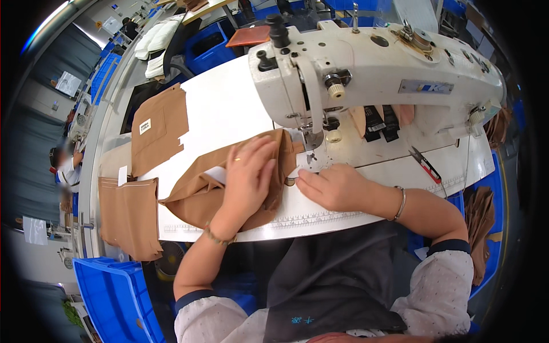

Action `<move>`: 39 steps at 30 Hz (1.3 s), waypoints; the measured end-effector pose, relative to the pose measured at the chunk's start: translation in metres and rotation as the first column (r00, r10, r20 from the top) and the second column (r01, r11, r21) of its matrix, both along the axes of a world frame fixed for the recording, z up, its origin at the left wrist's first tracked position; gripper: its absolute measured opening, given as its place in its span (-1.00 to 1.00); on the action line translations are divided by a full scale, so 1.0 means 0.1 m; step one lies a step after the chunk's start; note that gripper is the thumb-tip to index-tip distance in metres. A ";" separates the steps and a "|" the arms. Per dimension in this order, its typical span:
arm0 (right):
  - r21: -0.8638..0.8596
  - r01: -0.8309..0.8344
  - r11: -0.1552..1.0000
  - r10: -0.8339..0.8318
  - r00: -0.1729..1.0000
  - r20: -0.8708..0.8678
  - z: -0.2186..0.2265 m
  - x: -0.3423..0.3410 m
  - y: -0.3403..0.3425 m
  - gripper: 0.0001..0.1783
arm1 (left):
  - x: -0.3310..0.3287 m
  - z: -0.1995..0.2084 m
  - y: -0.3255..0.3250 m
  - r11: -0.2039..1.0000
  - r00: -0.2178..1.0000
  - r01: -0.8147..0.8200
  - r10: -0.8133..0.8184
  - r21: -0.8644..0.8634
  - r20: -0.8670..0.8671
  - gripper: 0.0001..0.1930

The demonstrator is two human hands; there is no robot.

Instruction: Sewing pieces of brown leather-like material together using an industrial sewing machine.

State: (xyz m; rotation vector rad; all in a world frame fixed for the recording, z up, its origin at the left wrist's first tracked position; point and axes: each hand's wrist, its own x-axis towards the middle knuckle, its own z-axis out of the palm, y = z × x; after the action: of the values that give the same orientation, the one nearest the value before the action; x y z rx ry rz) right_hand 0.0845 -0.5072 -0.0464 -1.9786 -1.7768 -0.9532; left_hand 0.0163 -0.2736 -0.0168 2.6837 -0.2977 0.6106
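A brown fabric piece [197, 177] lies folded on the white sewing table, its right edge by the needle area of the sewing machine [309, 134]. My left hand [250, 174] rests on top of this cloth with its fingers stretched out flat. A bit of white shows in the fold beside that hand. Just right of the cloth, my right hand [334, 186] has its fingers closed in a pinch near the table's front. A small white corner [293, 172] shows at its fingertips; whether they grip it is hard to tell.
Stacked brown pieces [130, 217] hang over the left table edge, and a brown panel with a white label [160, 128] lies behind them. Thread snips [426, 164] and black labels [382, 123] sit to the right. Blue bins [117, 297] stand below the table.
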 end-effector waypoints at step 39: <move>0.170 -0.135 0.976 0.217 0.583 -0.783 0.06 -0.66 -0.35 -0.81 | -0.49 -0.30 1.29 0.755 0.875 -0.448 0.260 -0.478 -0.408 -0.65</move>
State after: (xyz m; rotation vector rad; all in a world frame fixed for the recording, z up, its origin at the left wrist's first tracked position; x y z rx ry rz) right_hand 0.0181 -0.5420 -0.0401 -1.6928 -1.3032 -0.0020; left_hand -0.0330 -0.1446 -0.0466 2.2003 0.4462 0.2847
